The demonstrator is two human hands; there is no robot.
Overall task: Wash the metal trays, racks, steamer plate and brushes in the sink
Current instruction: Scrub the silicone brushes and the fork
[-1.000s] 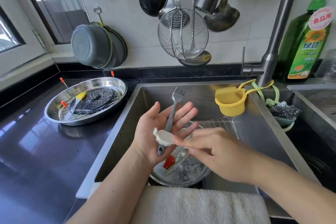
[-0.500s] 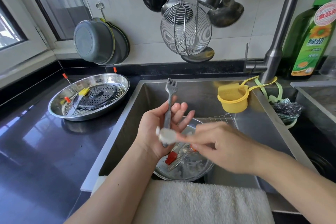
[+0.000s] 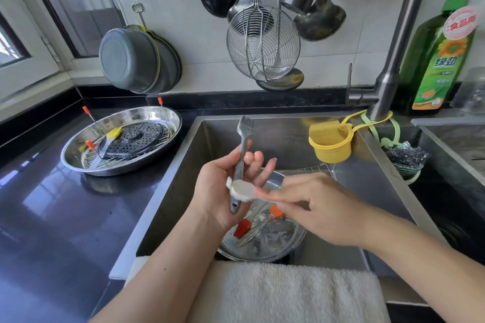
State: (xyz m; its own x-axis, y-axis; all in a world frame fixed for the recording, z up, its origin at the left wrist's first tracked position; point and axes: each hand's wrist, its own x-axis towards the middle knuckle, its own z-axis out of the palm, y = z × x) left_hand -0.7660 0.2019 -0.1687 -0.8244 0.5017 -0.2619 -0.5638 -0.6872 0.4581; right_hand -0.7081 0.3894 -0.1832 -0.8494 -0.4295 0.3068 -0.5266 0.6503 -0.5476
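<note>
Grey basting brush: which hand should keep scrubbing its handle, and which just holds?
Right hand scrubs: its fingers pinch the white scrub brush, bristles across the handle. Left hand cradles the grey basting brush in its palm over the sink.

Sink tray [image 3: 294,246] partly behind both forearms.
</note>
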